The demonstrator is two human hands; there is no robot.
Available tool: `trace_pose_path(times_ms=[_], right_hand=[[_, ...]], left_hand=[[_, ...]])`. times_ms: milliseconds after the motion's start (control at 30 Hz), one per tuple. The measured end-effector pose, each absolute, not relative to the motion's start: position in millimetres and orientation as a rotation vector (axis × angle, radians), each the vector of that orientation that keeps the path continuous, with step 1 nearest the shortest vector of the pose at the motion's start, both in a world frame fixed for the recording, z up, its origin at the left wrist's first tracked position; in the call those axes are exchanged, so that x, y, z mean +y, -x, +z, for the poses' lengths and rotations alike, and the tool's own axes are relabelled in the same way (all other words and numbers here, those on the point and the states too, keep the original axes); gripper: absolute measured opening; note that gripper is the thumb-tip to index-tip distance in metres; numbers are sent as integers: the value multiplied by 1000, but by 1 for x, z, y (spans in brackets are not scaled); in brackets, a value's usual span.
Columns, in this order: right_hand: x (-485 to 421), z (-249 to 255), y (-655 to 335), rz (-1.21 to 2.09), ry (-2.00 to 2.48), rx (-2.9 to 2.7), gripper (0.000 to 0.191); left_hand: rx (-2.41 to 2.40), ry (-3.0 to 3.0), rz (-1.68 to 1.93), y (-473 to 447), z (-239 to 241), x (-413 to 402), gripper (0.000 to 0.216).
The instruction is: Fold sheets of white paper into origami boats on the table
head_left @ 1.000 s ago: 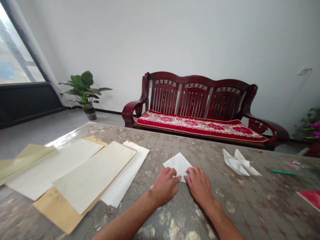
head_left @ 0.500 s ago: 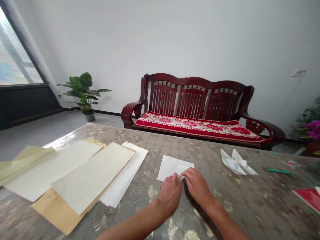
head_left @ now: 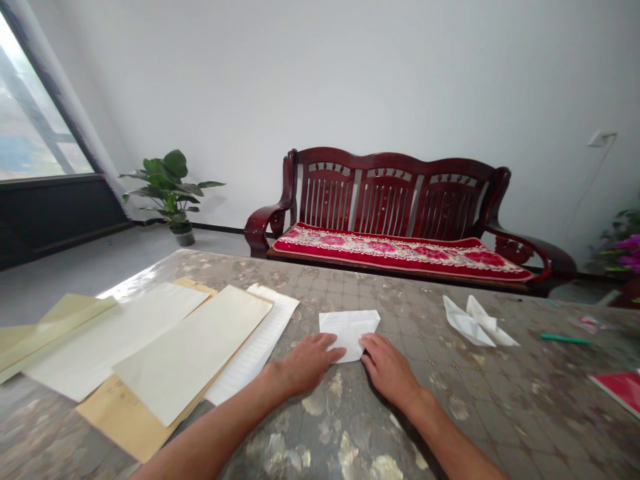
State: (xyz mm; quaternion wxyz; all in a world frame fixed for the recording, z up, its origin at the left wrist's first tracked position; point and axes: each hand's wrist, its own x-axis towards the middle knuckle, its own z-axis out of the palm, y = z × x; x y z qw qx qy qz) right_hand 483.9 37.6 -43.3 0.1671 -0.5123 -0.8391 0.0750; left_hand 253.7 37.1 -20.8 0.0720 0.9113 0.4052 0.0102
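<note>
A small folded sheet of white paper [head_left: 350, 325] lies on the patterned table in front of me, two of its corners folded. My left hand [head_left: 309, 363] rests at its lower left, thumb and fingers apart, fingertips on the paper. At the right edge, my right hand [head_left: 387, 367] has its fingers bent together over the paper's side, with the thumb close to the lower edge; the fingertips' undersides are hidden. To the right stands a folded white paper shape [head_left: 475, 323] with pointed ends, apart from both hands.
Cream sheets [head_left: 193, 353], a brown envelope [head_left: 123, 417] and a lined white sheet [head_left: 255, 343] overlap at the left. A green pen-like stick [head_left: 566, 339] and a red item [head_left: 620, 388] lie at the right. Behind the table [head_left: 320, 440] stands a wooden bench [head_left: 385, 200].
The paper now lies turned, with its folded corners away from and beside my hands. My left hand has shifted left and its fingers have spread; my right hand has moved to the right edge.
</note>
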Motion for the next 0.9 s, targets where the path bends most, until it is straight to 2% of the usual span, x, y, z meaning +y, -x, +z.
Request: trace_pose_path(times_ms=[133,467,533,700,900], right_hand=[[42,-44,-486,253,1449,-2399,34],[40,-45,-487,212,1468,-2431,38],[39,-46,-487,171,1451,-2475,38],[36,-50,-486,76,1421,-2546,43],[32,-54,-487,81,1452,-2562,48]], left_hand=[[1112,-2820,66,-249,-21,38,54],[1260,-2870,45,-263,-22,39,29],[1248,-2871,-9,-264,-19,40,31],[1134,-2872,-86,-256,-11,42,52],[1142,-2875,-82,-251,-8,47,47]])
